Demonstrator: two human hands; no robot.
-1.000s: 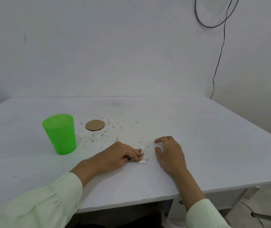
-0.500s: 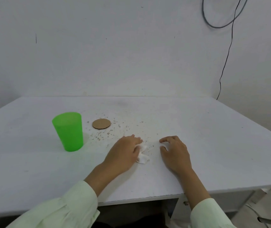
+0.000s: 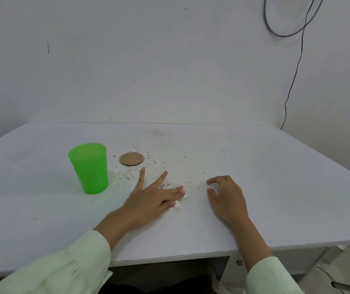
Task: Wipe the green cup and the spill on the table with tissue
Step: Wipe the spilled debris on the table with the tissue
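Note:
A green plastic cup (image 3: 89, 167) stands upright on the white table (image 3: 276, 177), left of centre. Brown specks of spill (image 3: 165, 166) are scattered across the table between the cup and my hands. My left hand (image 3: 152, 198) lies flat with fingers spread, pressing a crumpled white tissue (image 3: 177, 205) onto the table; only a corner of the tissue shows at the fingertips. To the right, my right hand (image 3: 226, 196) rests palm down with fingers curled, holding nothing.
A round brown cardboard coaster (image 3: 131, 158) lies just right of the cup. A white wall rises behind the table, and a black cable (image 3: 293, 81) hangs down at the right. The table's front edge runs close to my sleeves.
My left hand has slid forward over the tissue toward the specks and spread its fingers flat. The right hand has stayed in place. The view shifted slightly left.

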